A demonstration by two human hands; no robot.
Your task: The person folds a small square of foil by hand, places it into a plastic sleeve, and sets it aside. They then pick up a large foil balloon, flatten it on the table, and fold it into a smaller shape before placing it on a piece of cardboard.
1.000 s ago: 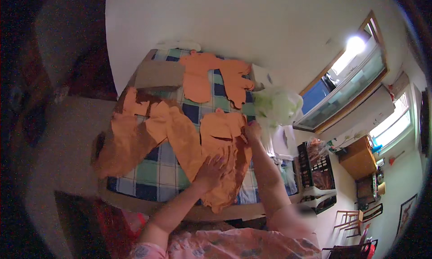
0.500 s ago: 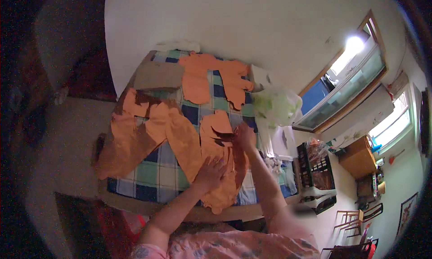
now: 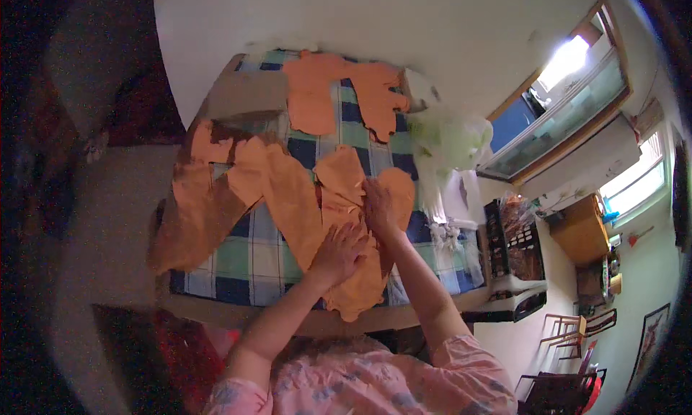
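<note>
A creased orange cut-out sheet with a wavy edge lies on the plaid tablecloth near the front edge; I cannot tell whether it is paper or cloth. My left hand rests flat on its lower part, fingers spread. My right hand presses on its upper right part, fingers stretched out, with a rounded orange flap spread beside it. Left of my hands is a larger orange sheet with long legs, partly in shadow. Farther back lies another orange sheet, flat.
A brown board lies at the far left of the table. On the right are a see-through plastic bag with something green and a white packet. A black crate stands beyond the table's right side.
The lifted, dark-looking fold by my right hand now lies spread out to the right. My right hand has come down onto the sheet; my left stays on the lower part. The view has shifted slightly.
</note>
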